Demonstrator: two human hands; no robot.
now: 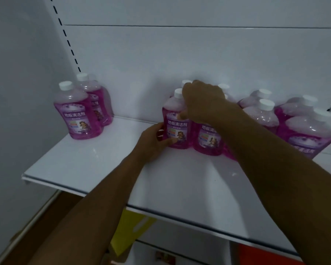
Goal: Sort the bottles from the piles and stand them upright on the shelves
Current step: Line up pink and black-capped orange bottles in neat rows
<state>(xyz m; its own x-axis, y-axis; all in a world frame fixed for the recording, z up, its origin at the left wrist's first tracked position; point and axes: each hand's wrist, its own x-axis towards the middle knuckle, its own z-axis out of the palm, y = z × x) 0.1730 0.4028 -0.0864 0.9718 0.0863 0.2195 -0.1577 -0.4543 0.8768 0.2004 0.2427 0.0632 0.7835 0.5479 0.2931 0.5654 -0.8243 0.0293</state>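
A white shelf holds pink bottles with white caps. At the left end of the shelf stand two bottles, one behind the other, both upright. Next comes a bare stretch of shelf. Then, near the middle of the shelf, the left hand is curled around the bottom of one bottle. The right hand is closed around the top part of that same bottle. The bottle stands upright and touches the next bottle on its right. More bottles stand packed close at the right end of the shelf.

So I think a good part of the job is done, but the gap on the shelf has room for more.

The piles are not in view. The right arm hides some bottles behind it. The last bottle on the right is cut off. Under the shelf are yellow and orange things, too dark to make out.
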